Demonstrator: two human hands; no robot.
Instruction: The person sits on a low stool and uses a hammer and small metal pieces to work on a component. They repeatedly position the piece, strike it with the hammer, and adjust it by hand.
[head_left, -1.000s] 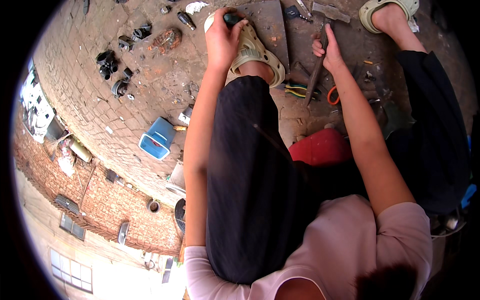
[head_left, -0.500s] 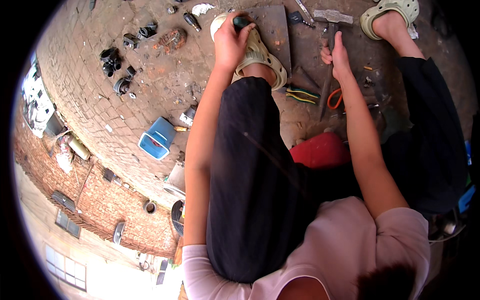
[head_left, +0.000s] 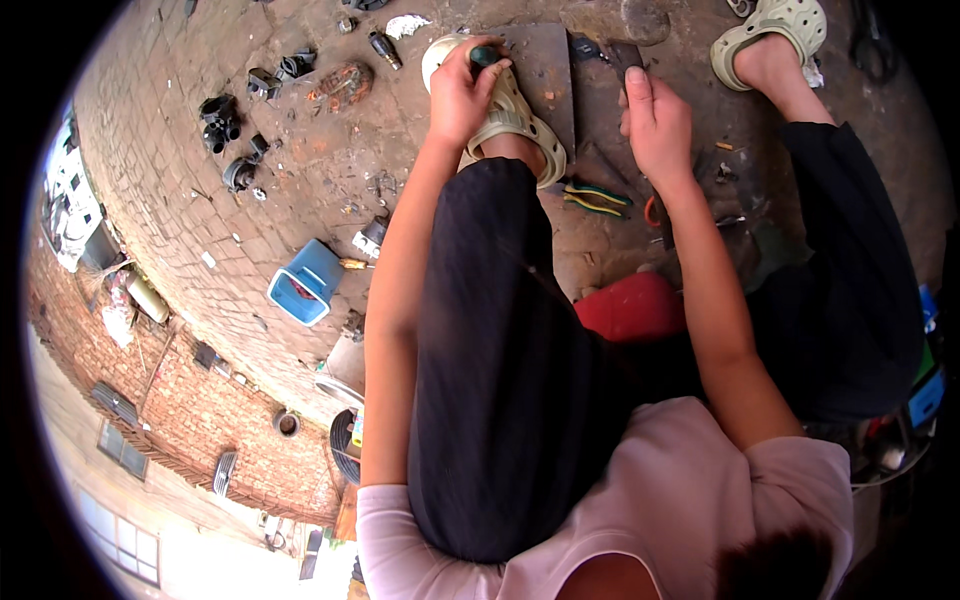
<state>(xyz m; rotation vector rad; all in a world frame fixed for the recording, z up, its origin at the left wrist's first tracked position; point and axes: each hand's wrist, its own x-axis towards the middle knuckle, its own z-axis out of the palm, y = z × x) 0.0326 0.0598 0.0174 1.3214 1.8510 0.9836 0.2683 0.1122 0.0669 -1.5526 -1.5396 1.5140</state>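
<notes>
My left hand (head_left: 462, 98) is closed around a tool with a dark green rounded handle (head_left: 485, 55), held upright over the toe of my left clog (head_left: 510, 118). Its lower part is hidden by the hand and the shoe. That foot presses on a dark flat metal plate (head_left: 548, 85). To the right, my right hand (head_left: 660, 130) grips a hammer (head_left: 626, 58) by its shaft, thumb along the top. The hammer's head is smeared by motion, off to the right of the plate and apart from the green handle.
Pliers with green and yellow grips (head_left: 597, 198) lie right of my left foot, near an orange loop handle (head_left: 651, 212). A red rounded object (head_left: 635, 305) sits between my legs. Left are a blue plastic bin (head_left: 310, 275) and several black parts (head_left: 218, 122) on the brick paving.
My right hand has moved slightly up and left, and the hammer's head has risen and blurred. My left hand keeps its hold on the green handle. The whole view has shifted slightly.
</notes>
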